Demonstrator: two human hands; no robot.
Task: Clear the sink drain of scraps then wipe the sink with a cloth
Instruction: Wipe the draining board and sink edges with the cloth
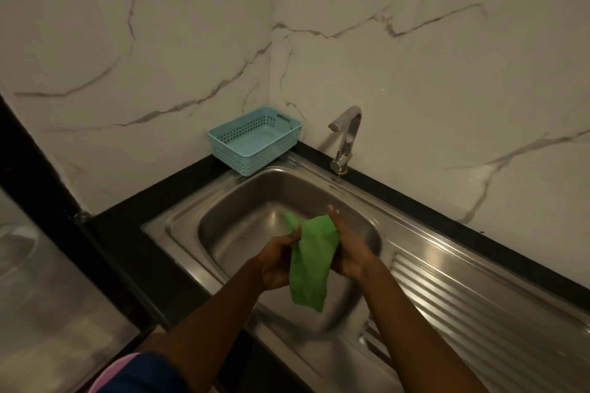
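Observation:
A green cloth (311,260) hangs over the steel sink (242,201), held between both hands above the bowl's front half. My left hand (277,260) grips its left edge with curled fingers and thumb. My right hand (349,249) lies against the cloth's right side with the fingers stretched forward; the cloth covers its palm. The cloth's lower end dangles past the sink's front rim. The drain is hidden behind the hands and cloth.
A light blue plastic basket (255,140) stands in the back corner of the black counter (153,201). A steel tap (344,137) rises behind the bowl. A ribbed drainboard (472,306) runs to the right. Marble walls close in behind and left.

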